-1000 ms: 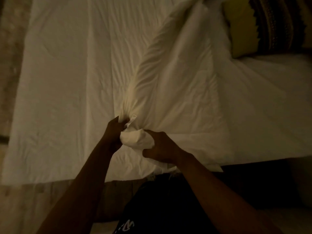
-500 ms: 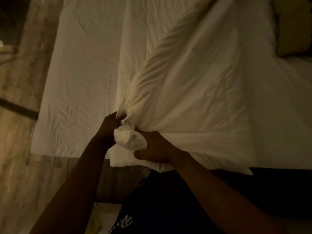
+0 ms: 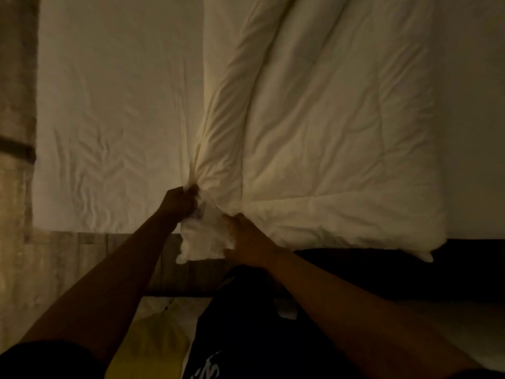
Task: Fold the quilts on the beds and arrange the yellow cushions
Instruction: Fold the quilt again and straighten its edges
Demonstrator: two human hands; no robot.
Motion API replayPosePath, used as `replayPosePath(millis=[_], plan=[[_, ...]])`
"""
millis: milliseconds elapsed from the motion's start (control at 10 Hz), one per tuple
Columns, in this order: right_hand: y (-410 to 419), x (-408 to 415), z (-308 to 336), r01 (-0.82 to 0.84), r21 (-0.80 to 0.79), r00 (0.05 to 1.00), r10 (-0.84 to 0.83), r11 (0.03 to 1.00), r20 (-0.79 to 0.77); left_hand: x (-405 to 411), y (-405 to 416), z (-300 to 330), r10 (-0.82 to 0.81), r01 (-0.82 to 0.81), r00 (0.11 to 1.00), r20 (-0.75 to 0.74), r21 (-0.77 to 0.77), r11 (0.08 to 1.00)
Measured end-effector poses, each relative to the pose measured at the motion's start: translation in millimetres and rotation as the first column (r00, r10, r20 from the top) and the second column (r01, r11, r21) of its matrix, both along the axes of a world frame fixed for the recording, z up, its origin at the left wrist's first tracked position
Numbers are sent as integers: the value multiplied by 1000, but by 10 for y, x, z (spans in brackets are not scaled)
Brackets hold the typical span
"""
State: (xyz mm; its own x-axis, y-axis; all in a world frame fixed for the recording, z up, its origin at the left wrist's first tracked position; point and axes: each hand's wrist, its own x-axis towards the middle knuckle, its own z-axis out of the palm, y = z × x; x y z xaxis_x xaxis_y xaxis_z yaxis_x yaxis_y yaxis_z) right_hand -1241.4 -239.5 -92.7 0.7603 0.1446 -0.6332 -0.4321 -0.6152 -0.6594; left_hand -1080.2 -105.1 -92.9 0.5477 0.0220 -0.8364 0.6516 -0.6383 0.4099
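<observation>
A white quilt (image 3: pixel 328 119) lies folded lengthwise on the right half of the bed, its near corner bunched at the bed's front edge. My left hand (image 3: pixel 179 202) grips the bunched corner from the left. My right hand (image 3: pixel 250 239) grips the same bunch from the right, just over the bed's edge. A yellow cushion (image 3: pixel 149 348) shows low in the view, between my arms, partly hidden by my dark clothing.
The white bed sheet (image 3: pixel 109 119) is bare on the left half of the mattress. Wood-look floor (image 3: pixel 16 255) runs along the left and in front of the bed. A dark strip (image 3: pixel 410 269) lies under the bed's right front edge.
The view has swung left and down, so the cushion at the top right has left the frame. The quilt now lies straighter along the bed. Both hands keep their grip on the corner.
</observation>
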Motion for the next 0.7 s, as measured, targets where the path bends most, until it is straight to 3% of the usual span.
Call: replayPosePath(millis=[100,200,300,500,600,700], plan=[[-136,-300,-201,77,8,997,-77,997,6,-163,31,-203,-223,221,975,3,127,967],[-288,-463,-224,194,-35,980,-192,980,51,-389,109,-217,-129,123,991,36,141,982],[-766,-719,-211,344,-323,933,-280,882,226,-778,186,-136,47,-61,995,93,147,987],[-1886,-1318,-249,275,-693,954,-100,666,282,-1278,-30,90,279,-320,933,229,170,932],[-2280,-1594,-202,247,-730,961,-66,638,267,-1474,-120,13,404,-408,913,60,68,911],[-2601,-1886,6,280,-711,959,-153,645,239,-1770,-387,-154,686,-695,705,-179,13,718]])
